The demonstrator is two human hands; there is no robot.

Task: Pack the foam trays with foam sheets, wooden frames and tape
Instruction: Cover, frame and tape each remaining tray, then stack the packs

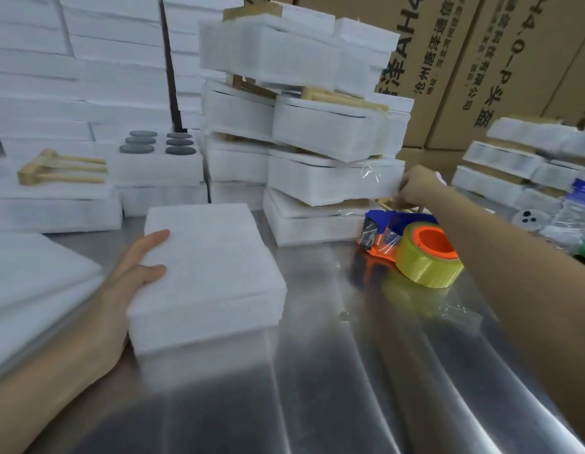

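- White foam tray (212, 267) lies on bench (350, 371); left hand (127, 276) grip clasps its left edge.
- Right hand (418, 188) grip pinches corner of stacked tray (333, 181).
- Tape dispenser (415, 247) sits on bench, just beside right hand.

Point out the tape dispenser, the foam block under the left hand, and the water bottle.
tape dispenser (423, 268): head view, side of the yellow roll.
foam block (212, 273): head view, middle of its top face.
water bottle (575, 213): head view, clear body.

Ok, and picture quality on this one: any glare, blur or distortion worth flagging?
Head view: bright glare streaks on the metal table, which mirrors the tape dispenser; head view edges bow, bending the cardboard boxes; left hand and foam stack look soft, as does the right hand at the taped tray.
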